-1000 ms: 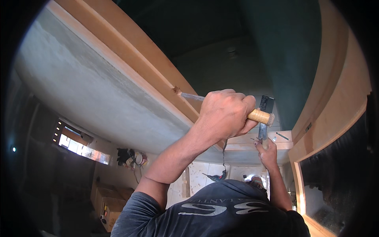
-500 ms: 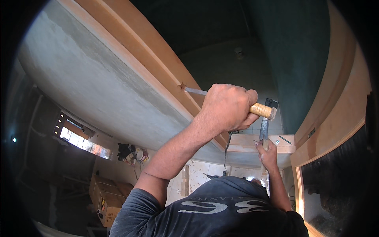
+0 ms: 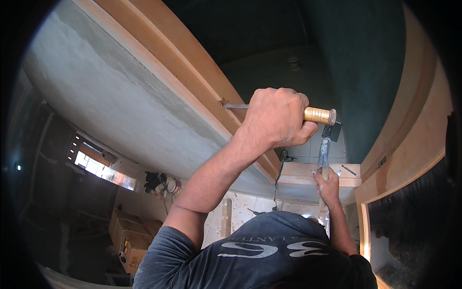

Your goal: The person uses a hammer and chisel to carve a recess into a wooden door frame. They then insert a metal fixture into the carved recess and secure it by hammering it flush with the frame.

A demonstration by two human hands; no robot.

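Observation:
A chisel (image 3: 317, 115) with a yellowish handle is gripped in my left hand (image 3: 278, 116), whose fingers wrap round it. Its metal blade reaches left, with the tip at a small cut recess (image 3: 223, 102) in the wooden door frame (image 3: 190, 67). In my closed right hand (image 3: 328, 187) is a hammer (image 3: 325, 151), held by its handle. The dark hammer head is just below and beside the butt of the chisel handle; whether they touch I cannot tell. My left hand hides the middle of the chisel.
A grey plastered wall (image 3: 115, 72) runs along the left of the frame. A wooden ledge (image 3: 308, 179) holds a green pencil-like stick (image 3: 349, 170). A dark cable (image 3: 276, 188) hangs beside it. At right stands a wooden-framed panel (image 3: 399, 178); cardboard boxes (image 3: 134, 250) sit lower left.
My left hand has risen slightly, and the chisel lies closer to level with its tip still at the recess. The hammer head sits a little lower relative to the chisel butt.

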